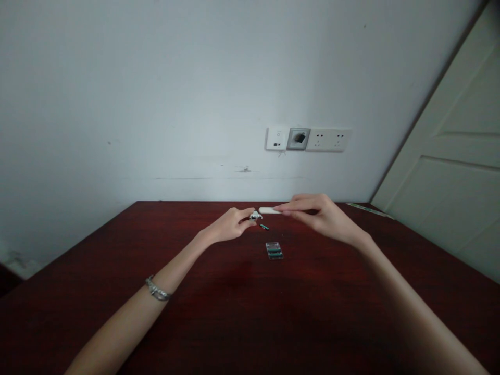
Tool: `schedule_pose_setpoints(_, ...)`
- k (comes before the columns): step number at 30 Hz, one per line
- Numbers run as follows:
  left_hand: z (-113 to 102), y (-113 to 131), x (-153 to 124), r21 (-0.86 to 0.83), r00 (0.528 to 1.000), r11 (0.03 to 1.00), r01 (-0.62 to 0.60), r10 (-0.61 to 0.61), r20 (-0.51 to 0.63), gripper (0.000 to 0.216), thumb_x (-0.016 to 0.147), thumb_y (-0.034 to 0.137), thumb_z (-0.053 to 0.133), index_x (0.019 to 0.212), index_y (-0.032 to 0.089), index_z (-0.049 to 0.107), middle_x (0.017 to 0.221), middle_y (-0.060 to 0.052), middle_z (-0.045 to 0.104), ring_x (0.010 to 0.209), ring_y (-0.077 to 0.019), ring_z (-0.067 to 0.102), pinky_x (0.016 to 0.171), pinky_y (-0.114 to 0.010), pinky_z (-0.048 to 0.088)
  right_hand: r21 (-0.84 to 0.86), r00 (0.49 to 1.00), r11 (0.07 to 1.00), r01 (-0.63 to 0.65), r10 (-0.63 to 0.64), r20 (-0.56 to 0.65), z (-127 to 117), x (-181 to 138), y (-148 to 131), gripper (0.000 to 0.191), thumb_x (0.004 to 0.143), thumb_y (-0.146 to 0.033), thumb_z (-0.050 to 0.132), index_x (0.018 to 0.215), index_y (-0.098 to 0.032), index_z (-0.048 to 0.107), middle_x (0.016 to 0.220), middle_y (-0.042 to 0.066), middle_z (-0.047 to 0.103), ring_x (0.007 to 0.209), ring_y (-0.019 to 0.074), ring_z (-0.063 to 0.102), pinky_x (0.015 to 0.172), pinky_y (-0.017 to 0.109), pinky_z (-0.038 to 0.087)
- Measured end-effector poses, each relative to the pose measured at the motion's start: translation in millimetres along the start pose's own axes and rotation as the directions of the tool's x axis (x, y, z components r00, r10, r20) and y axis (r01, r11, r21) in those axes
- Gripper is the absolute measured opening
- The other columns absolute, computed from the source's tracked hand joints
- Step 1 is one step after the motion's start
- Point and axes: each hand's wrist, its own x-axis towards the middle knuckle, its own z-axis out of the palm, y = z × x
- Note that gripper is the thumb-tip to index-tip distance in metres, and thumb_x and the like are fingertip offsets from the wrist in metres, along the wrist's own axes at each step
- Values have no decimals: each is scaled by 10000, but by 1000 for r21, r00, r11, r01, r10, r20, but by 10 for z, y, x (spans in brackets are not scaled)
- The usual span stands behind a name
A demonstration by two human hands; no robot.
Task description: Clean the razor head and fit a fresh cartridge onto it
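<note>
Above the far part of the dark red table, my left hand pinches a small white and dark object between thumb and fingers; its kind is too small to make out. My right hand grips a flat white strip with a rounded end, and its tip points left, close beside that object. Just below them lies a slim green and black battery. Nearer to me on the table is a clear plastic battery pack with green batteries in it.
The dark red wooden table meets a white wall at its far edge. Sockets and a switch plate are on that wall. A thin patterned strip lies at the back right corner, near a pale panelled door.
</note>
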Motion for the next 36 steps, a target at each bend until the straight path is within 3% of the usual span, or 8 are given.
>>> schedule_pose_setpoints(6, -22, 31, -9, 11, 1000, 1000, -5, 4, 12, 179, 887, 281, 469, 894, 149, 590, 665, 16, 580, 571, -92, 487, 579, -213, 357, 45, 999, 999, 29, -31, 41, 185, 52, -131, 269, 888, -236, 497, 1070, -235, 695, 866, 64, 688, 721, 140, 594, 656, 275, 441)
schedule_pose_setpoints(17, -22, -59, -25, 5, 1000, 1000, 23, -23, -17, 188, 884, 289, 473, 923, 151, 595, 722, -12, 627, 594, -98, 512, 615, -227, 388, -56, 999, 998, -22, 24, 29, -88, -10, 19, 258, 875, -273, 519, 1040, -216, 710, 816, 57, 675, 671, 137, 575, 618, 269, 422)
schedule_pose_setpoints(21, 1, -52, -14, 12, 1000, 1000, 7, -7, -13, 195, 881, 288, 481, 957, 148, 594, 717, -9, 629, 582, -96, 513, 615, -230, 386, -16, 999, 1000, -22, 22, -24, 2, 8, -49, 270, 882, -289, 515, 1066, -214, 698, 755, 43, 649, 630, 124, 546, 593, 257, 408)
schedule_pose_setpoints(26, 0, 6, 10, 27, 1000, 1000, 0, -1, 15, 178, 886, 276, 462, 900, 158, 595, 686, 7, 597, 589, -100, 507, 598, -226, 369, -5, 999, 1000, 22, -22, 40, 191, 53, -120, 272, 891, -250, 502, 1091, -239, 685, 837, 55, 674, 686, 128, 579, 631, 259, 424)
schedule_pose_setpoints(30, -19, 17, 1, 32, 1000, 999, 2, -2, 10, 174, 887, 283, 469, 883, 154, 587, 650, 21, 572, 559, -91, 488, 578, -221, 358, 41, 998, 999, 19, -22, 63, 178, 65, -62, 272, 889, -267, 501, 1085, -236, 686, 877, 58, 698, 714, 136, 602, 659, 269, 446)
schedule_pose_setpoints(34, -30, -5, -10, -36, 999, 999, 28, -28, -16, 165, 872, 290, 497, 883, 147, 579, 695, 3, 614, 587, -92, 529, 618, -228, 401, 19, 997, 999, -49, 48, 58, 29, 35, 74, 278, 871, -318, 513, 1053, -223, 700, 913, 60, 718, 732, 154, 620, 662, 281, 466)
schedule_pose_setpoints(36, -16, -24, -5, -156, 997, 985, 70, -74, -20, 147, 863, 280, 507, 848, 140, 548, 727, -24, 642, 644, -110, 583, 649, -240, 438, -37, 993, 993, -115, 114, -24, -30, 15, 140, 299, 857, -358, 531, 1053, -209, 701, 897, 62, 723, 721, 164, 622, 651, 288, 470)
